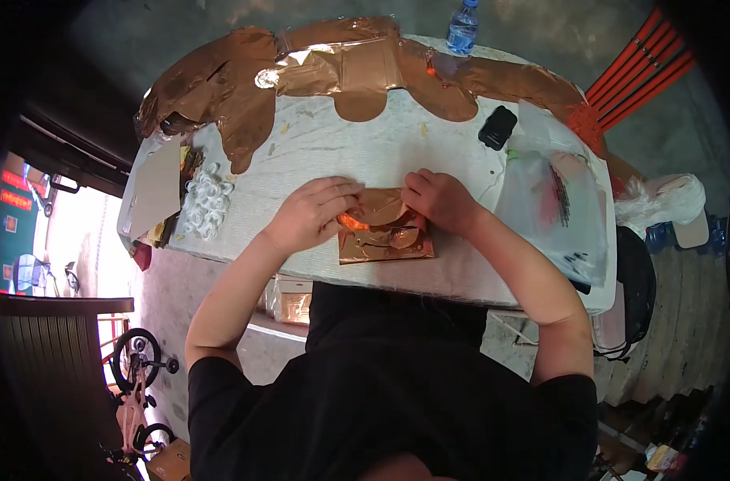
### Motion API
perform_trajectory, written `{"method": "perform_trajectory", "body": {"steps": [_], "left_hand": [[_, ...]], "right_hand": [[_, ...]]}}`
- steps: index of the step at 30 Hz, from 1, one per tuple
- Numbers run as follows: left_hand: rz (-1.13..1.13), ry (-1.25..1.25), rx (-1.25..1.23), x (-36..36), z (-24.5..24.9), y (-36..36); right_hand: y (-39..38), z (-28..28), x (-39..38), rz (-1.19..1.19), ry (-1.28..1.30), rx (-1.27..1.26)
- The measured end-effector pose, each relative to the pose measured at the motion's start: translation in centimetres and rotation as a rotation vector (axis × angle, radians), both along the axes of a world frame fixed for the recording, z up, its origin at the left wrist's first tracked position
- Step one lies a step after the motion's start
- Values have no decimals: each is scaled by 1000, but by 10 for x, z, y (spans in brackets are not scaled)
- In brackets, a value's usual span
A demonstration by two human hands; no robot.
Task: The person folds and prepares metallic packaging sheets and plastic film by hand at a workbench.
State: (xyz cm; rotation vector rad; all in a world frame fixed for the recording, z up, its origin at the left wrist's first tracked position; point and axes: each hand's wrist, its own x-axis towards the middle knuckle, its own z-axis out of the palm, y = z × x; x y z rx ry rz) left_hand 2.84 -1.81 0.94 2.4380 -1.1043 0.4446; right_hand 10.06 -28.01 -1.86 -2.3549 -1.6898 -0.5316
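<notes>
At the near edge of the table lies a gold foil bag [387, 247], flat, with its upper part creased and partly lifted. My left hand [315, 212] is closed at its upper left edge, thumb and fingers pinching the foil. My right hand [443, 200] is closed on the upper right corner, fingers curled. An orange glint shows on the foil beside my left fingertips. The exact spot where each hand grips is partly hidden by the fingers.
Overlapping gold foil pieces [365, 68] with rounded ends line the far edge. A water bottle [463, 30], a black object [497, 127] and a clear plastic bag [533, 208] lie to the right. White curled cords [207, 204] and grey card [155, 191] are left.
</notes>
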Motion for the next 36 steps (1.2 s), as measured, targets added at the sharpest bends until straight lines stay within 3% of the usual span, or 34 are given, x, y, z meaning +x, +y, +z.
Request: {"method": "perform_trajectory", "body": {"steps": [1, 3, 12, 15, 17, 20, 26, 36], "left_hand": [[0, 3, 0, -3, -1, -1], [-26, 246, -90, -11, -4, -3], [-3, 225, -23, -27, -6, -15], [7, 247, -2, -28, -7, -15], [9, 240, 2, -30, -6, -15], [1, 230, -4, -30, -2, -17], [7, 283, -4, -31, -4, -16], [12, 340, 4, -31, -3, -17]], "right_hand": [[0, 0, 0, 11, -24, -6], [-1, 0, 0, 22, -44, -13], [-17, 14, 2, 44, -4, -47], [-18, 34, -3, -70, 135, 18], [-4, 47, -20, -185, 616, 196], [19, 44, -45, -120, 686, 48], [18, 25, -51, -238, 527, -270], [8, 0, -48, -151, 451, -129]]}}
